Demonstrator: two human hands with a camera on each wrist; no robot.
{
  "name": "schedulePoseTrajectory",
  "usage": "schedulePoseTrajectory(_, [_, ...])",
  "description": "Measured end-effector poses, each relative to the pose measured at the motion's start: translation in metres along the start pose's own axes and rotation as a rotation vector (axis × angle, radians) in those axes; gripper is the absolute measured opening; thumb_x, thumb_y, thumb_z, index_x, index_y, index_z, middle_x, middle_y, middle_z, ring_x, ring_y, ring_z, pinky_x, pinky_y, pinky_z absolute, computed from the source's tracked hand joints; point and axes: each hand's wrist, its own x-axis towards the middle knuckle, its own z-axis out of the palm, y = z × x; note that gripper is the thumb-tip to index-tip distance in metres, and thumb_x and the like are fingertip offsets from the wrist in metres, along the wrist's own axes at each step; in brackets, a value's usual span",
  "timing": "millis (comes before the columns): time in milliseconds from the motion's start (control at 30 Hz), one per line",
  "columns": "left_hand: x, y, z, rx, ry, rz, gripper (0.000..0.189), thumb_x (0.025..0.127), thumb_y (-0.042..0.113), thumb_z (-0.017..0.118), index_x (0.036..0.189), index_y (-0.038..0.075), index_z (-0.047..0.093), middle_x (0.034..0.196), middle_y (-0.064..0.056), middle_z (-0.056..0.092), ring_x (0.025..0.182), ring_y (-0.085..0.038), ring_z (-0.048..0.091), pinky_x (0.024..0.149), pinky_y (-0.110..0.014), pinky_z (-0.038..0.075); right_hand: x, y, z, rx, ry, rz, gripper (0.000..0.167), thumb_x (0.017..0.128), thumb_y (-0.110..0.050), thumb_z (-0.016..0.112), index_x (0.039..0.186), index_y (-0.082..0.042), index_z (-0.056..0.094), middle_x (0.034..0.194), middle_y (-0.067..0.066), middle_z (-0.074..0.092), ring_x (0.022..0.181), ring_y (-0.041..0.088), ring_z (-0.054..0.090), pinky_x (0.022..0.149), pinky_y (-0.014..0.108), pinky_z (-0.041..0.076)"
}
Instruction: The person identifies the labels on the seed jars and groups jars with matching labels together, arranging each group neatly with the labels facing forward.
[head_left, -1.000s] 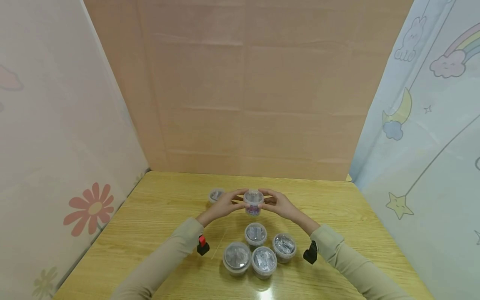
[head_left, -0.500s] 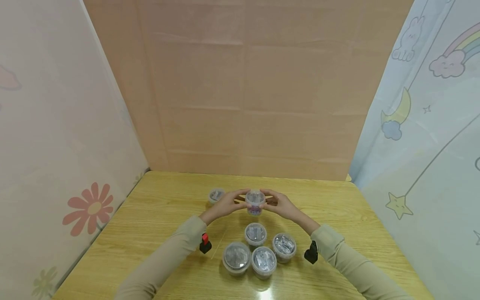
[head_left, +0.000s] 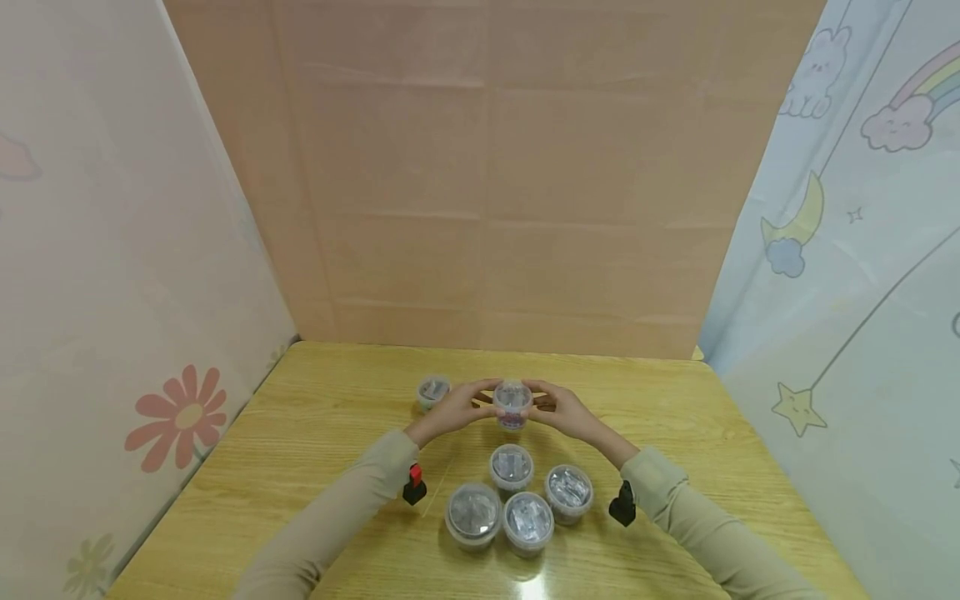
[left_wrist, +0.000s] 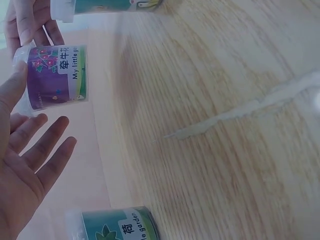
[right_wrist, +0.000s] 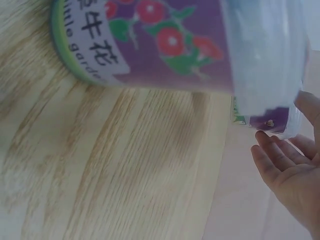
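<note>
A small clear-lidded grow-kit tub (head_left: 513, 406) with a purple flower label is held above the far middle of the table. My left hand (head_left: 453, 412) pinches its left side near the lid, while my right hand (head_left: 566, 414) pinches the opposite side. In the left wrist view the label of this tub (left_wrist: 57, 77) reads "My little garden", and the left hand's lower fingers (left_wrist: 52, 156) spread away from it. Seen from the right wrist, the held tub (right_wrist: 270, 119) is partly hidden behind a nearer purple-labelled tub (right_wrist: 165, 45).
Several similar lidded tubs stand close together nearer me, among them a wider one (head_left: 473, 514) and a smaller one (head_left: 512, 467). Another tub (head_left: 433, 390) stands behind my left hand. The wooden table (head_left: 330, 467) meets patterned curtains on both sides.
Both hands still hold the grow-kit tub, which has shifted slightly to the right. My left forearm has moved a little right with it. The standing tubs have stayed put.
</note>
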Motion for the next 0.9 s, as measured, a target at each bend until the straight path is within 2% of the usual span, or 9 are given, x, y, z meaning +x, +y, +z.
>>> schedulePoseTrajectory(133, [0.001,-0.001,0.002,0.012,-0.002,-0.002,0.064,0.086,0.041,0.062,0.142,0.018,0.039,0.141,-0.001,0.045,0.111,-0.021,0.058,0.083,-0.027,0.052,-0.006,-0.019,-0.002,-0.029,-0.016,0.0,0.056,0.09,-0.008,0.061,0.137,0.009,0.036,0.128,0.031,0.048,0.107,0.043,0.056,0.087,0.048,0.05])
schedulePoseTrajectory(200, [0.001,-0.002,0.003,0.023,0.001,0.001,0.065,0.086,0.041,0.061,0.142,0.017,0.039,0.141,-0.002,0.044,0.11,-0.022,0.058,0.083,-0.028,0.052,-0.006,-0.02,-0.002,-0.032,-0.02,-0.005,0.056,0.09,-0.008,0.061,0.137,0.01,0.036,0.128,0.031,0.048,0.107,0.043,0.057,0.086,0.046,0.051])
schedulePoseTrajectory(433, [0.002,-0.005,0.006,0.079,0.017,0.045,0.063,0.087,0.038,0.061,0.141,0.013,0.041,0.138,-0.009,0.048,0.107,-0.027,0.06,0.079,-0.031,0.054,0.002,0.016,0.004,-0.028,-0.002,0.013,0.059,0.09,-0.015,0.062,0.14,0.001,0.035,0.134,0.025,0.046,0.111,0.039,0.056,0.091,0.049,0.048])
schedulePoseTrajectory(667, [0.005,-0.005,0.007,0.077,-0.009,0.006,0.064,0.087,0.04,0.061,0.142,0.015,0.039,0.139,-0.005,0.047,0.11,-0.027,0.059,0.081,-0.029,0.053,0.002,0.023,0.003,-0.02,-0.001,0.019,0.059,0.089,-0.02,0.064,0.14,-0.002,0.039,0.136,0.023,0.045,0.111,0.039,0.055,0.091,0.048,0.048])
schedulePoseTrajectory(900, [0.008,-0.007,0.01,0.127,-0.005,-0.018,0.066,0.086,0.045,0.06,0.142,0.017,0.04,0.138,-0.001,0.048,0.109,-0.021,0.059,0.08,-0.028,0.053,0.003,0.028,0.002,-0.014,-0.006,0.037,0.061,0.088,-0.02,0.064,0.14,-0.003,0.038,0.136,0.021,0.046,0.112,0.036,0.056,0.093,0.046,0.047])
